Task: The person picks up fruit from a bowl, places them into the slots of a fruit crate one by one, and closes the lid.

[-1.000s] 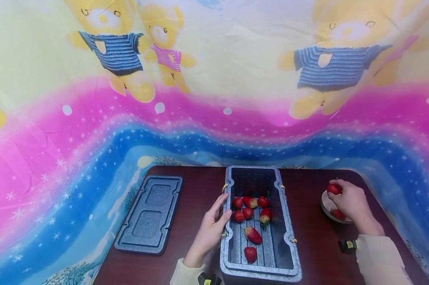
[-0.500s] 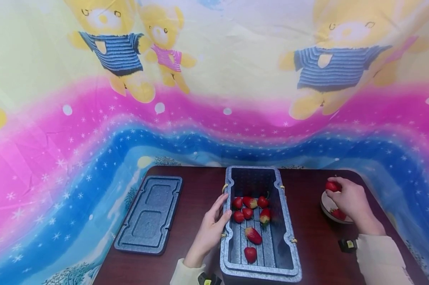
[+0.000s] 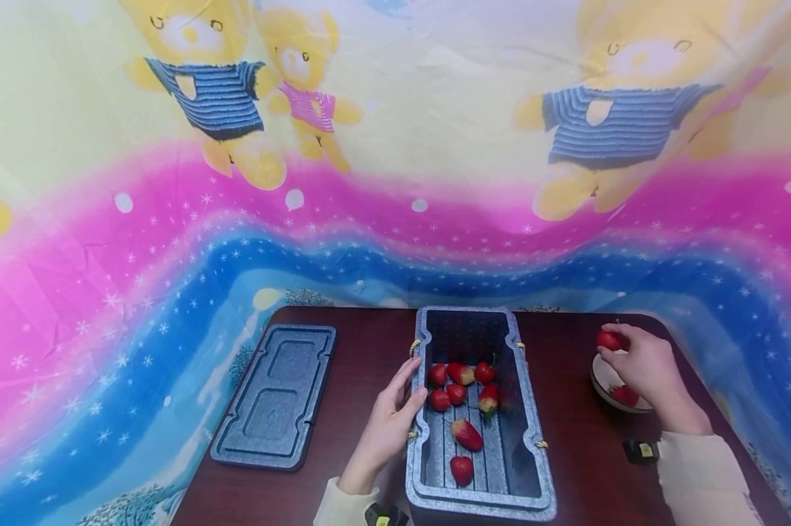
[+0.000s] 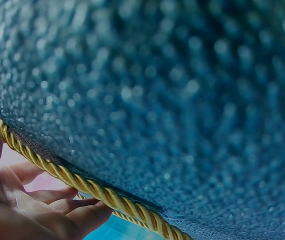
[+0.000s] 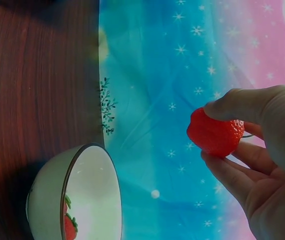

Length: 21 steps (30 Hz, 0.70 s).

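My right hand (image 3: 648, 369) pinches a red strawberry (image 5: 215, 132) between thumb and fingers, held above the far rim of a white bowl (image 3: 602, 376) with a dark edge. Inside that bowl lies another strawberry (image 3: 624, 395). At the middle of the table stands a grey-blue foam box (image 3: 545, 482) with several strawberries (image 3: 466, 435) on its slatted floor. My left hand (image 3: 390, 416) rests on the box's left side, fingers straight. In the left wrist view its fingers lie by the gold twisted cord (image 4: 97, 192) along the box wall.
A grey-blue lid (image 3: 273, 398) lies flat on the left of the brown wooden table (image 3: 362, 351). Gold cord loops stick out at both sides of the box. A patterned cloth (image 3: 395, 241) with bears hangs behind the table.
My right hand has shifted slightly left and up with the strawberry, from over the bowl toward its far rim. The left hand and the box have stayed in place.
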Each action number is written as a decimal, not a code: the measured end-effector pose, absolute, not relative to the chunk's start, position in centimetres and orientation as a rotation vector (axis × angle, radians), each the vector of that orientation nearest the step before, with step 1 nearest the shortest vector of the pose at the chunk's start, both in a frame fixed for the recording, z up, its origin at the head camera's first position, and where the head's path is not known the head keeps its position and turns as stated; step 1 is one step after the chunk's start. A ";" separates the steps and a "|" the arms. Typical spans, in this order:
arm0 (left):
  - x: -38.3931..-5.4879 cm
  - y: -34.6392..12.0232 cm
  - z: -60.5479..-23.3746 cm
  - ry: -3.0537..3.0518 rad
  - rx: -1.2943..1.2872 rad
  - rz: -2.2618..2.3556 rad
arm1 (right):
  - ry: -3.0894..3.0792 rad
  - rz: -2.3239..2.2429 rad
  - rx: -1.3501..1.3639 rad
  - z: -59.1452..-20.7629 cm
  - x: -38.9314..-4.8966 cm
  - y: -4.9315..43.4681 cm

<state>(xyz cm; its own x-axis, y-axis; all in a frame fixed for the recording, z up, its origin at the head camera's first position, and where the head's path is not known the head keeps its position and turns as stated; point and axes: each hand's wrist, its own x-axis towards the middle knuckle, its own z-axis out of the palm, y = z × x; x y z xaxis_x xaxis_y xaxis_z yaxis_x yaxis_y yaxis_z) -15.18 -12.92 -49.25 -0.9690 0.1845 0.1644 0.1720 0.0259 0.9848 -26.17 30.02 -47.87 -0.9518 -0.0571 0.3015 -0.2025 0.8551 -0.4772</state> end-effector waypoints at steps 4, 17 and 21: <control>-15.2 -12.9 -49.3 2.241 0.396 2.153 | -2.748 0.778 0.202 -47.6 -26.0 29.9; -15.2 -12.9 -49.3 2.243 0.384 2.145 | -2.743 0.812 0.204 -46.5 -26.0 29.0; -15.2 -12.9 -49.2 2.242 0.385 2.151 | -2.728 0.802 0.222 -46.2 -26.1 28.6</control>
<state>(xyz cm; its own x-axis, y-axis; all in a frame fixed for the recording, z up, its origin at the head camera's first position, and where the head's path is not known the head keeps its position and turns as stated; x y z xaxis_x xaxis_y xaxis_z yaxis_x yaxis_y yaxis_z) -15.17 -12.93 -49.24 -0.9697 0.1833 0.1612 0.1686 0.0255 0.9854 -26.14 28.59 -46.24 -0.9466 -0.0659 0.3156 -0.2262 0.8333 -0.5044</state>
